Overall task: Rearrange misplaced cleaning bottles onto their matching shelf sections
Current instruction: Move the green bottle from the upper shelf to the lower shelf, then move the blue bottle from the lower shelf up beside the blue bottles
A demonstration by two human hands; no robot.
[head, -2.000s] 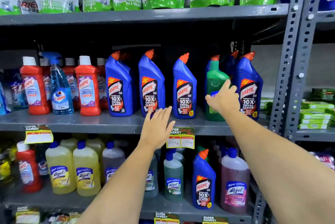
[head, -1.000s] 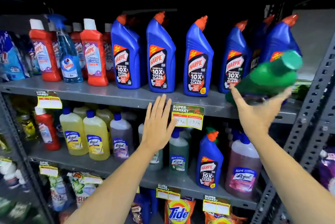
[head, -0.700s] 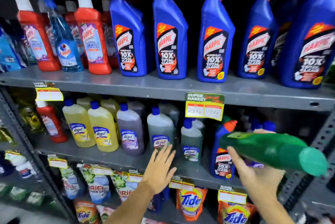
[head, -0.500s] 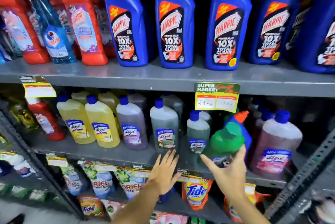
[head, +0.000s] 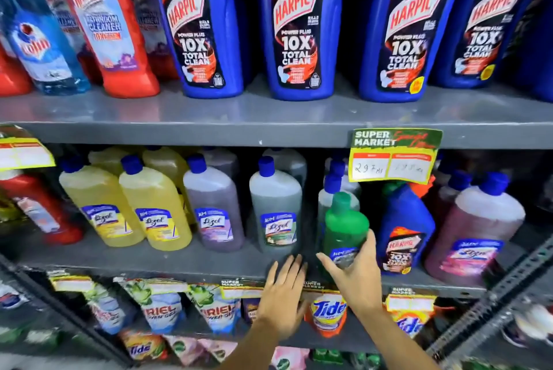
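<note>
Two hands work at the middle shelf (head: 179,262): the right hand (head: 350,274) grips the green bottle (head: 344,229) low, the left hand (head: 284,286) rests open, empty, on the edge. Best seat the bottle upright between the grey Lizol (head: 276,214) and the blue Harpic (head: 404,229), label forward.

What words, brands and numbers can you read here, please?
"HARPIC POWER PLUS 10X TOTAL CLEAN": blue bottles.
"HARPIC BATHROOM CLEANER": red bottle.
"SUPER MARKET", "297": price tag.
"Lizol": yellow bottle.
"Tide": orange pouch.
Green bottle label: blurred.
</note>
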